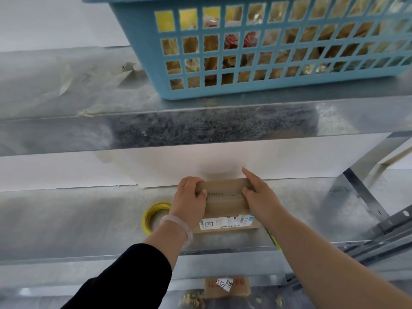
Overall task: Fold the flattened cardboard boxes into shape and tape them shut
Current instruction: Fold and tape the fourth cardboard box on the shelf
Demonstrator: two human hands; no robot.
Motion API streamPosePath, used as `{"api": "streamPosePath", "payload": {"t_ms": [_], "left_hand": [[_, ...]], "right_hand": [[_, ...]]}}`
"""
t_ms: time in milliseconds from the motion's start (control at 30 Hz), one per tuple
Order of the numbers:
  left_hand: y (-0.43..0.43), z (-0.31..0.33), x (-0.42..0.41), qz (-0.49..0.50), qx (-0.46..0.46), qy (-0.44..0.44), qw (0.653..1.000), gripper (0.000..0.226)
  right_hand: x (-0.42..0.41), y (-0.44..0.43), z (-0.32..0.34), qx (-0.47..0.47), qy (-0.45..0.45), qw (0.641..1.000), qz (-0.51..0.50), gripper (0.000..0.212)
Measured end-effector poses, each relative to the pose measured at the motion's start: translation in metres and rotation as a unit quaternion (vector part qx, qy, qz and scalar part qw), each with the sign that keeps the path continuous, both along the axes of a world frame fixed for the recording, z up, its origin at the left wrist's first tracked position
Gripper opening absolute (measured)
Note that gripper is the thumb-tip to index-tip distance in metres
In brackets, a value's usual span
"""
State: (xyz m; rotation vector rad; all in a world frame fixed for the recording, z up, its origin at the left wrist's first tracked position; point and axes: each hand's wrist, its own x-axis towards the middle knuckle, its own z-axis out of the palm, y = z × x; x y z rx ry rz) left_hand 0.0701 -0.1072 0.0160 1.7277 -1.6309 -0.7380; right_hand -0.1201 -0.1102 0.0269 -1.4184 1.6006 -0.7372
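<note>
Black sleeve (124, 275) on the left arm sits closest, right arm's bare; metal shelf (66, 219) runs under the cardboard box (225, 204), whose top flaps are folded down and meet in a seam; blue basket (142, 52) stuffed with packets sits a level above and behind the box; left hand (189, 197) curls over the box's left end, right hand (256, 192) clamps its right end, thumb on the seam, index finger straight; yellow tape roll (148, 214) lies flat just left of the box; white printed label (225, 223) is stuck on the box's near face.
</note>
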Motion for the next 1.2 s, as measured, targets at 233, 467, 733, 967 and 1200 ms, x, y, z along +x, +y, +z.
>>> {"api": "streamPosePath", "payload": {"t_ms": [233,467,733,967,1200], "left_hand": [[0.012,0.0,0.007,0.049,-0.058,0.006,0.997,0.052],[0.035,-0.013,0.019,-0.139,-0.099,-0.217,0.961,0.09],[0.028,-0.015,0.022,-0.148,-0.077,-0.172,0.971,0.087],[0.034,-0.008,0.015,-0.106,-0.055,-0.175,0.977,0.083],[0.037,-0.01,0.015,-0.101,-0.067,-0.304,0.945,0.094]], "right_hand": [[-0.001,0.016,-0.001,-0.119,0.115,0.985,-0.039,0.046],[-0.013,0.027,-0.004,-0.06,0.227,0.96,0.151,0.081],[-0.017,0.022,-0.013,-0.047,0.125,0.98,0.145,0.065],[-0.012,0.025,-0.005,-0.041,0.205,0.969,0.135,0.065],[-0.007,0.03,0.0,-0.078,0.309,0.94,0.121,0.066]]}}
